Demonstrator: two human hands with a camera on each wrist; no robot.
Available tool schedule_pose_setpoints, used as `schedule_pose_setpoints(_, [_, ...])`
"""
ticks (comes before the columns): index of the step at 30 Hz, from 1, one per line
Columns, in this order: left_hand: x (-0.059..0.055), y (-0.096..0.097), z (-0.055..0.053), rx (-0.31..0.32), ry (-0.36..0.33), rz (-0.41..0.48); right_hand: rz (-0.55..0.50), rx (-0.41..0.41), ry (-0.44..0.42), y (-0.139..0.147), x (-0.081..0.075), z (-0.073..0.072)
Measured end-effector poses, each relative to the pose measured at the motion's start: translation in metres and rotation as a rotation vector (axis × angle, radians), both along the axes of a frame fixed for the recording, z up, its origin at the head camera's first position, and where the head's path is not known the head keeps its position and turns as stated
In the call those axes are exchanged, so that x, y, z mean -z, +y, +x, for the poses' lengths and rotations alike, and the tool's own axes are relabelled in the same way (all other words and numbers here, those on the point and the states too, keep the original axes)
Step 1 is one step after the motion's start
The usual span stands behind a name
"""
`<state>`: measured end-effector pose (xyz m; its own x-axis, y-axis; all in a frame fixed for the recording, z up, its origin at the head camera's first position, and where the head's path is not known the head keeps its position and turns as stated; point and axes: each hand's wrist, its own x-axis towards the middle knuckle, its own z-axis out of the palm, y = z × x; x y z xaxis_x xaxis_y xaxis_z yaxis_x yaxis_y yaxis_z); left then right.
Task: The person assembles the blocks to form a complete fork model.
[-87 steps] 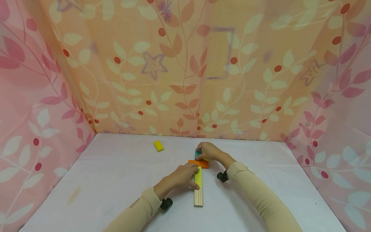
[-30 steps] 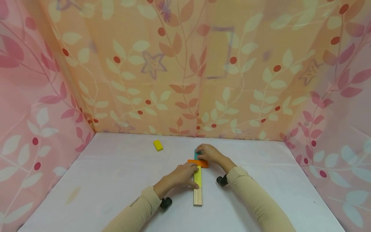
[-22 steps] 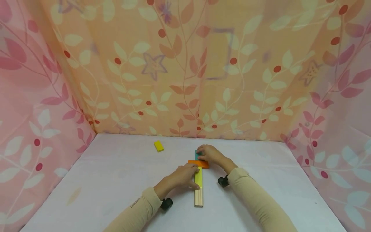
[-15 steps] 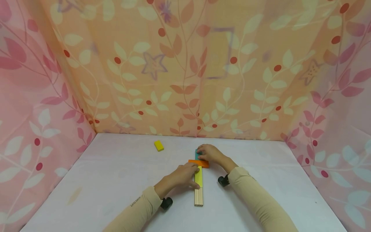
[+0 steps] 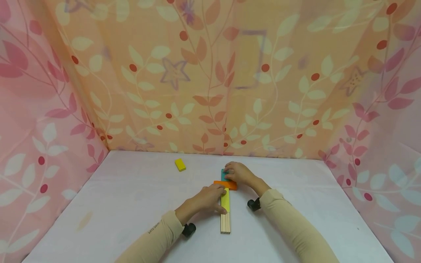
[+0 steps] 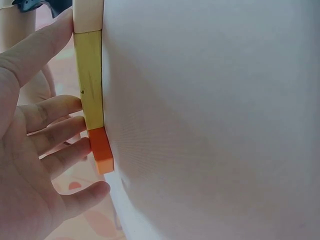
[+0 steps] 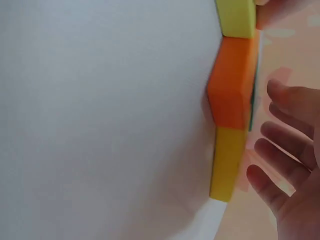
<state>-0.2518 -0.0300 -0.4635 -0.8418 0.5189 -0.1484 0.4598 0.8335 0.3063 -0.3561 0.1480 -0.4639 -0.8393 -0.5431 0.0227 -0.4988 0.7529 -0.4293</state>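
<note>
A row of blocks runs away from me on the white table: a plain wooden block (image 5: 225,223), a pale yellow block (image 5: 225,202), an orange block (image 5: 230,185) set crosswise, and a teal block (image 5: 223,175). My left hand (image 5: 206,199) rests along the row with extended fingers, thumb near the wood-yellow joint and fingertips touching the pale yellow and orange blocks. Over the teal block's right side is my right hand (image 5: 239,173). In the right wrist view its loosely bent fingers stand apart from the blocks, and a deeper yellow block (image 7: 228,165) adjoins the orange one.
Another yellow block (image 5: 179,164) lies alone at the back left of the table (image 5: 131,204). Behind the table hangs a leaf-patterned curtain (image 5: 210,80), with pink fabric at both sides. Black wrist cameras (image 5: 189,230) sit under both forearms.
Earlier the right hand gripped the teal block; now the block lies at the row's far end and the fingers are loosened, slightly raised. The left hand has stayed put.
</note>
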Motion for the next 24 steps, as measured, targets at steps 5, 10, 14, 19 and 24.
schedule_pose_setpoints(5, [0.001, 0.001, -0.001, -0.001, 0.0, -0.005, -0.018, 0.082, -0.008, 0.008, -0.006, 0.001])
schedule_pose_setpoints(10, [0.001, 0.002, 0.0, -0.028, -0.022, -0.003, 0.021, 0.098, -0.004, 0.017, -0.008, 0.001])
schedule_pose_setpoints(14, [0.0, 0.003, -0.001, -0.04, -0.031, -0.001, 0.024, 0.092, -0.018, 0.02, -0.003, 0.001])
schedule_pose_setpoints(19, [0.0, 0.004, -0.001, -0.042, -0.037, 0.005, 0.001, 0.103, -0.028, 0.022, 0.0, 0.001])
schedule_pose_setpoints(24, [-0.001, 0.003, 0.0, -0.031, -0.032, 0.009, -0.013, 0.096, -0.035, 0.022, 0.001, 0.003])
